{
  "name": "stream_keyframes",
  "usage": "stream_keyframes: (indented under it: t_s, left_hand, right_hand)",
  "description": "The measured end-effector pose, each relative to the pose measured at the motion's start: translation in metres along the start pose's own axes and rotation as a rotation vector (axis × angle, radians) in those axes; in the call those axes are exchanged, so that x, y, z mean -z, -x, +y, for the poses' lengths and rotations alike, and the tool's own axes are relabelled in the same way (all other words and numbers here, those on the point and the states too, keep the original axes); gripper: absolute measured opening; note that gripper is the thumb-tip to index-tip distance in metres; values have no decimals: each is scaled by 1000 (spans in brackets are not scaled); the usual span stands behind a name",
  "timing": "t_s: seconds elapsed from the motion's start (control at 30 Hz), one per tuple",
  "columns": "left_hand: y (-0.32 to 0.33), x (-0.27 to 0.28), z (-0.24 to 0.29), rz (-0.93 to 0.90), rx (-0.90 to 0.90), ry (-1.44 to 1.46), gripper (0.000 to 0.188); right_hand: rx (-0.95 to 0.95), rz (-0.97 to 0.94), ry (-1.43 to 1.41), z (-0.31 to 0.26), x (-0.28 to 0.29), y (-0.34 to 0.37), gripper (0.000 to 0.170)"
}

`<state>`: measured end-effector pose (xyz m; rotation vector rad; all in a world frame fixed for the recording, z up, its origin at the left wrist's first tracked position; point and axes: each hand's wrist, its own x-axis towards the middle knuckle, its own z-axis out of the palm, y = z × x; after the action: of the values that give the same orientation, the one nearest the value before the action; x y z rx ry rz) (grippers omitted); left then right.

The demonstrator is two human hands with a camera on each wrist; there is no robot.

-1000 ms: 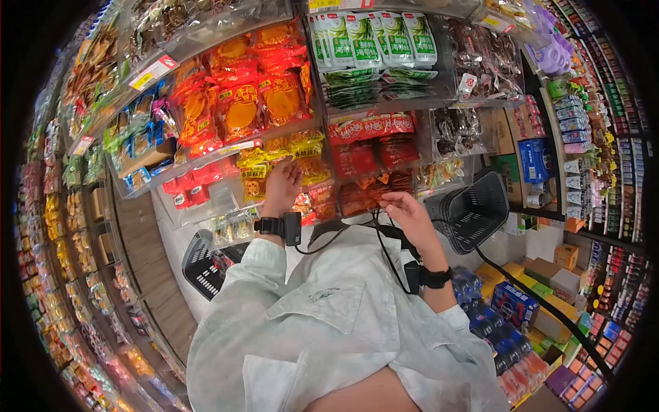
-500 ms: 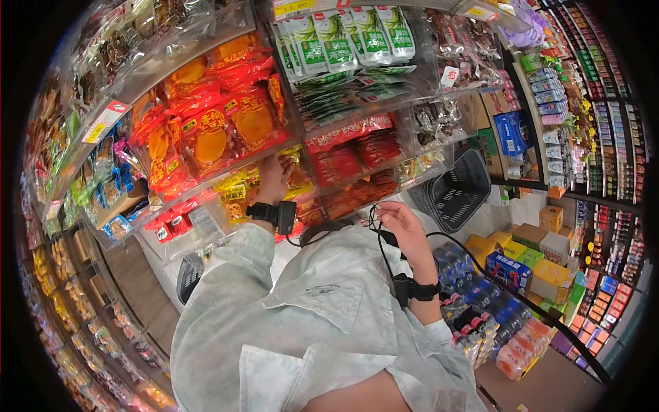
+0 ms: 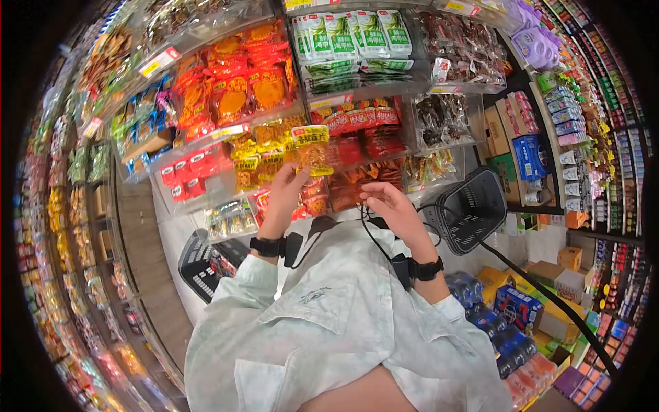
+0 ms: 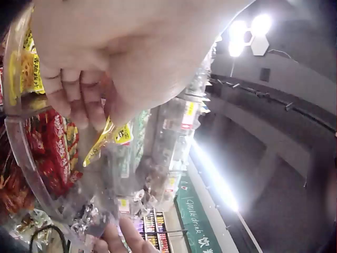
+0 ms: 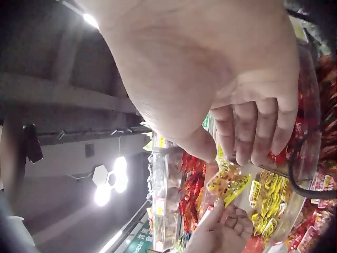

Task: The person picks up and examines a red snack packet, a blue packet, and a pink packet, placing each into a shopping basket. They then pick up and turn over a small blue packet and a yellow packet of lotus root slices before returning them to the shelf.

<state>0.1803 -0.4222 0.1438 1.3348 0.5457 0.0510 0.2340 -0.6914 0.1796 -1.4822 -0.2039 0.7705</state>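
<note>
My left hand [image 3: 285, 196] pinches a yellow snack packet [image 3: 314, 147] by its lower edge, between thumb and fingers. The packet stands upright in front of the shelf bins, with a clear window showing orange-brown pieces. Just behind it is a bin of similar yellow packets [image 3: 257, 165]. In the left wrist view the held packet [image 4: 105, 142] is seen edge-on past my curled fingers. My right hand [image 3: 395, 209] hangs to the right with loosely bent fingers and nothing held, near a bin of reddish-orange packs [image 3: 353, 189]. The right wrist view shows the packet [image 5: 229, 184] beyond my right thumb.
Above are bins of red-and-orange packets [image 3: 233, 96] and green-and-white pouches [image 3: 350, 38]. A dark shopping basket [image 3: 470, 213] stands at the right, another basket [image 3: 199, 264] at the lower left. A black cable [image 3: 542, 295] runs from beside my right hand. Bottle packs [image 3: 498, 329] stand lower right.
My left hand has come back out of the yellow-packet bin, now holding one packet. The right hand stays at about the same place in front of my body.
</note>
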Motion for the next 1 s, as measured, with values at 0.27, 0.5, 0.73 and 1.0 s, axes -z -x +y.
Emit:
stream_keyframes:
  t_s: [0.27, 0.5, 0.73, 1.0]
  left_hand:
    - [156, -86, -48, -87, -64, 78, 12]
    - [246, -80, -68, 230, -33, -106, 23]
    - [283, -74, -72, 297, -85, 4, 26]
    - [330, -38, -95, 379, -210, -131, 29]
  right_hand:
    - [59, -147, -113, 50, 8, 46, 34]
    - [-35, -438, -175, 78, -27, 90, 25]
    - [-101, -515, -194, 82, -58, 119, 32]
    - [-185, -435, -121, 78, -117, 149, 43]
